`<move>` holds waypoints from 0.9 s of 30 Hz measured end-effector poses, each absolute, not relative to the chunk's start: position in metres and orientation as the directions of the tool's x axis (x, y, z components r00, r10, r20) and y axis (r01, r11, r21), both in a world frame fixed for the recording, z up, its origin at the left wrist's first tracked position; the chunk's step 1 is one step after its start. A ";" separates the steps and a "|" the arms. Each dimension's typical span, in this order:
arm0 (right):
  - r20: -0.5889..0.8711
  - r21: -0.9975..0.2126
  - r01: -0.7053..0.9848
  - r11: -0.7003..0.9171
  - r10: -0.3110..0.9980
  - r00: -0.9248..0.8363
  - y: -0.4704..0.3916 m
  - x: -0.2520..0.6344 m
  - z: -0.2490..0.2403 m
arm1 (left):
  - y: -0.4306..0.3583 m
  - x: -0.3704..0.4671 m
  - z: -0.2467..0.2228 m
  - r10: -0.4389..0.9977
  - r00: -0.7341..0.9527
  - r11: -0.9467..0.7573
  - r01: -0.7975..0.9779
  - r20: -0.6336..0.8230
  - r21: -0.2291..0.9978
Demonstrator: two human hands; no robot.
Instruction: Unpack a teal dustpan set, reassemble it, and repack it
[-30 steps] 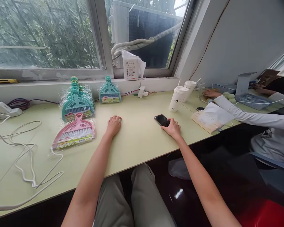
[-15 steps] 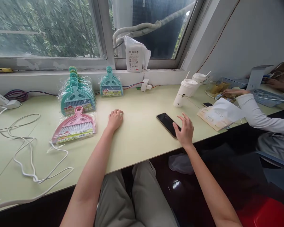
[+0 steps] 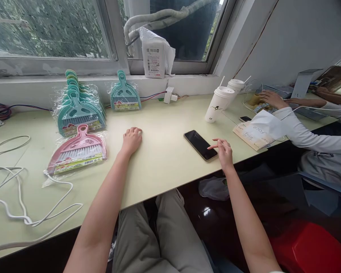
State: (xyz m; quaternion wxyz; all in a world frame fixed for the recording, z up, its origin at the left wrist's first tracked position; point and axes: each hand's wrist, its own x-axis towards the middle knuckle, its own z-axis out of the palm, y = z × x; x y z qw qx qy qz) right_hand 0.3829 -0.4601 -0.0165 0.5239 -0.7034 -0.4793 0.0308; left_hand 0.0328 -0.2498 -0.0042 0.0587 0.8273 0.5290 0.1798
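Note:
My left hand [image 3: 131, 140] rests on the pale desktop with its fingers loosely curved, holding nothing. My right hand [image 3: 224, 152] is at the lower right edge of a smartphone [image 3: 200, 145], with a finger reaching over the dark screen; nothing is in its grip, and I cannot tell whether the fingertip touches the glass. Left of my left hand lies a pink dustpan-and-brush set [image 3: 81, 149] in clear wrapping. Behind it stands a row of wrapped teal sets [image 3: 81, 115], and one more teal set [image 3: 125, 94] leans near the wall.
Two white lidded cups [image 3: 217, 104] with straws stand beyond the phone. A paper bag [image 3: 251, 132] lies to the right, near another person's sleeve [image 3: 309, 140]. A white cable [image 3: 22, 204] loops over the left desktop. A wrapped package [image 3: 155, 58] sits on the sill. A red stool [image 3: 309, 246] is below.
My right hand's fingers have drawn closer together, with one finger now extended over the phone. My left hand stays on the desk. The whole view has shifted slightly; the other person's hand has moved.

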 end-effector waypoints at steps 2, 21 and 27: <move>0.443 -0.765 0.644 -0.016 0.713 0.544 -0.459 0.385 -0.018 | -0.249 0.033 -0.005 0.896 0.377 -0.435 0.853 0.235 0.288; 0.351 -0.550 0.797 -0.249 0.797 0.491 -0.440 0.348 -0.005 | -0.246 0.032 -0.007 0.886 0.392 -0.453 0.843 0.245 0.289; 0.498 -0.562 0.826 -0.051 0.776 0.387 -0.468 0.378 0.002 | -0.245 0.033 -0.008 0.891 0.384 -0.446 0.839 0.241 0.312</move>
